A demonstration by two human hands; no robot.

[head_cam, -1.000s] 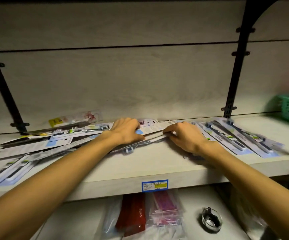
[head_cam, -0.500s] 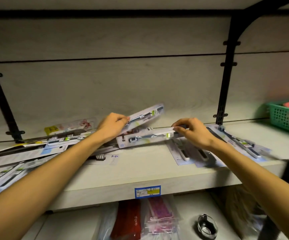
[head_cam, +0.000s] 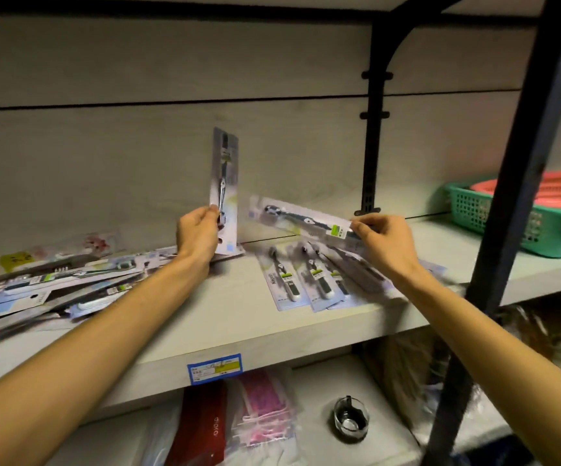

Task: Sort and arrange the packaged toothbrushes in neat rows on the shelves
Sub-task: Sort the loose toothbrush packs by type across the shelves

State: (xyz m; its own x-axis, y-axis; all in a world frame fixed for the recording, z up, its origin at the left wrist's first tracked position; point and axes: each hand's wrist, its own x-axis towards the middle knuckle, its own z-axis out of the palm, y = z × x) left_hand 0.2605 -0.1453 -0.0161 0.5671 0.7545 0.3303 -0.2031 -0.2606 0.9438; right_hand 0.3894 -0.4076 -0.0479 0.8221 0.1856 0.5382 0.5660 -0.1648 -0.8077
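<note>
Above the shelf (head_cam: pixel 238 317), you are now holding one packaged toothbrush in each hand, where a second ago both hands were lying low on the jumble and half a second ago the two packs were only just coming up, still tilted close to the boards. Your left hand (head_cam: pixel 196 235) is curling round the lower end of the upright pack (head_cam: pixel 224 183), which you are standing almost vertical in front of the back panel, its bottom edge close to the shelf. Your right hand (head_cam: pixel 385 243) is pinching the near end of the slanted pack (head_cam: pixel 301 218) between thumb and fingertips, and that pack is hanging clear of the shelf, running up and to the left from your fingers. Just beneath it, the short row of packs (head_cam: pixel 306 280) is lying side by side near the front edge, partly overlapping, and this looks like the row you are building. Off to your left, the unsorted heap (head_cam: pixel 54 284) is lying crossed and piled, well apart from that row. Judging from this, you are separating two packs from the heap to compare or place them, and most of the sorting is still ahead of you.
</note>
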